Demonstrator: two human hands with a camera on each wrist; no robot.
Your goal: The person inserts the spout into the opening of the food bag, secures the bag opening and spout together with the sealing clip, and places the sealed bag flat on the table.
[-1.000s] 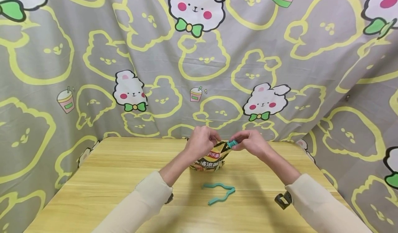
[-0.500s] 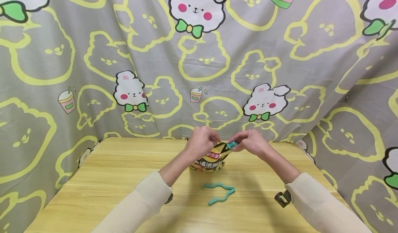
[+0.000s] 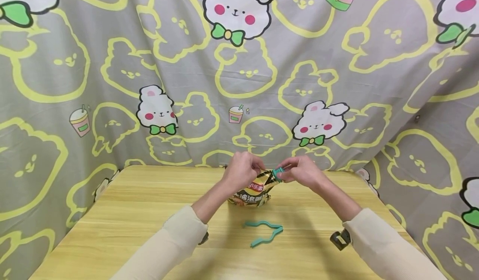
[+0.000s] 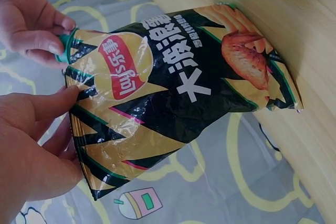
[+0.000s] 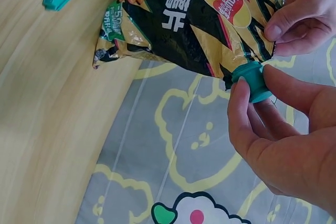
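A black-and-gold chip bag (image 4: 157,77) with a red Lay's logo stands on the table, its sealed top edge up. My left hand (image 3: 242,171) pinches that top edge between thumb and fingers. At the bag's right top corner, my right hand (image 5: 299,129) grips a short teal cylindrical fitting (image 5: 253,83) with a flared rim. The bag's corner meets the fitting; how far it goes inside is hidden by the fingers. Nearer to me, an unfolded teal bag clip (image 3: 278,230) lies on the tabletop.
The light wood table (image 3: 149,213) reaches back to a grey curtain (image 3: 194,76) with cartoon prints, which also hangs along both sides. A black wrist mount (image 3: 340,240) shows below the right sleeve.
The teal fitting has shifted slightly left and turned more upright against the bag's corner, with my right fingers on it. My left hand keeps its place; the clip has not moved.
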